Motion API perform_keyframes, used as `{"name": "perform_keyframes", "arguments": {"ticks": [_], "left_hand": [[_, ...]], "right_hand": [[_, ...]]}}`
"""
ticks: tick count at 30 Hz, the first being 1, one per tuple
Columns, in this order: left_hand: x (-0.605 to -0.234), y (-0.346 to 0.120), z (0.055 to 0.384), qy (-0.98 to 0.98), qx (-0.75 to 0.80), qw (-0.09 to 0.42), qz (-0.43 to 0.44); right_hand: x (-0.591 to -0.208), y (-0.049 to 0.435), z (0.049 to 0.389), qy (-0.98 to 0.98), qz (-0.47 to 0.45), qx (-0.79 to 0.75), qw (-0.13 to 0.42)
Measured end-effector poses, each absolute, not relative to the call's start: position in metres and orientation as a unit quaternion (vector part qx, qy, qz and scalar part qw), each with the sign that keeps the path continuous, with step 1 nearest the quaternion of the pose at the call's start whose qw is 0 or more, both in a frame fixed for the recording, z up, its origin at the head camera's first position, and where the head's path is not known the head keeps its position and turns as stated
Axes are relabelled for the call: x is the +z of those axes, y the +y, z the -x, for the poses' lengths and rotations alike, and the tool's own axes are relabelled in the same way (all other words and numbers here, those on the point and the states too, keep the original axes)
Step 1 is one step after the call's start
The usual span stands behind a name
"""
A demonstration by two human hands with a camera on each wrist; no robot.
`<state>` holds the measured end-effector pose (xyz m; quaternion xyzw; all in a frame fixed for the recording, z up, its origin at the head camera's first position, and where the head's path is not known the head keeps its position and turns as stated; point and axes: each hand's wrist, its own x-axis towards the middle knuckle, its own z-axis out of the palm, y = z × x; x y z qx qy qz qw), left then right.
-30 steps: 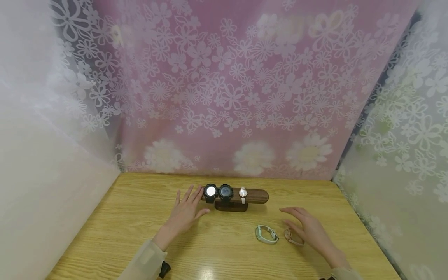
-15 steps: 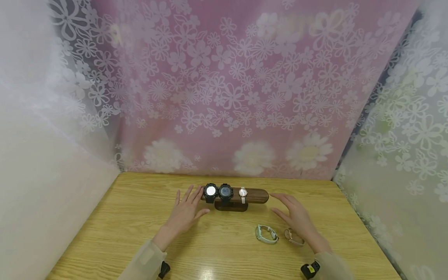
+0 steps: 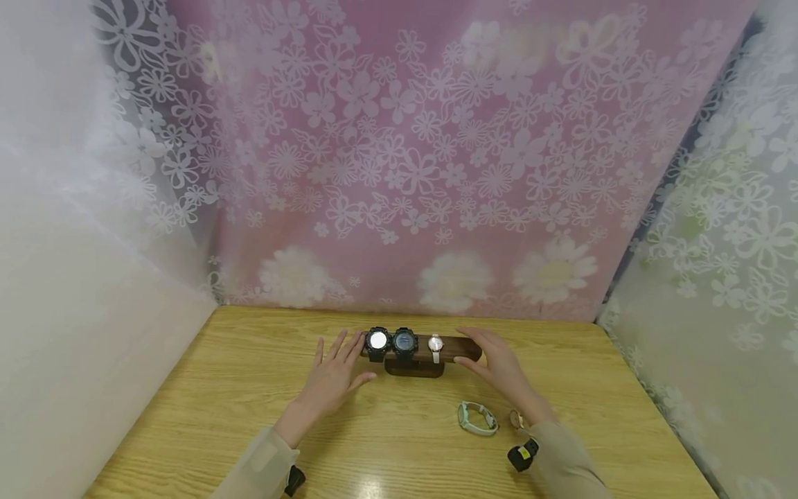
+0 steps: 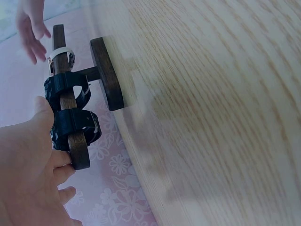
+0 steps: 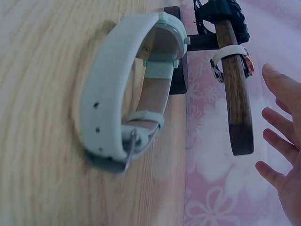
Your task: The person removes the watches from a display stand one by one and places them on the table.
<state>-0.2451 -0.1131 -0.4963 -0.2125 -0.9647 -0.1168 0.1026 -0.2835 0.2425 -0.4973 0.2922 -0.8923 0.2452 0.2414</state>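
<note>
Rests the left hand (image 3: 329, 384) at the left end of the watch stand (image 3: 414, 369), with straight, spread fingers against or just behind the bar (image 3: 454, 348); clamps nothing there. Reaches around the right end with the right hand (image 3: 499, 364), with thumb in front and fingers toward the back, held apart. Shows a gap to the wood in the right wrist view, so cannot tell of any contact.

Just beyond the left fingertips, finds a black watch with a bright dial (image 3: 377, 339) strapped around the bar. Beside it, has a second black watch with a dark dial (image 3: 405, 341), and then, past a short stretch of wood, a pale-strapped watch (image 3: 436, 344). Counts three in place, seemingly done. Leaves bare bar toward the right hand, probably with room for more.

Farther out, on the table (image 3: 399, 450) in front of the stand, has a mint-green watch (image 5: 107, 89) closed into a loop, and near it a rose-gold watch (image 3: 515, 418), partly hidden by the right arm. Counts these two as left, if meant for the bar too; looks past halfway. Seems busy with steadying or adjusting the stand.
</note>
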Motion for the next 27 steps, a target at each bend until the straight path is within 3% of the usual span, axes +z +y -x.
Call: {"name": "perform_keyframes", "arguments": {"ticks": [17,27], "left_hand": [[-0.492,-0.111,0.243,-0.963,-0.126,0.107,0.213],[-0.491,-0.111,0.242,-0.963,-0.124,0.112,0.211]], "right_hand": [[-0.491,0.197,0.298,-0.926,-0.305,0.135,0.176],[-0.49,0.191,0.299,-0.928,-0.312,0.106,0.172]]}}
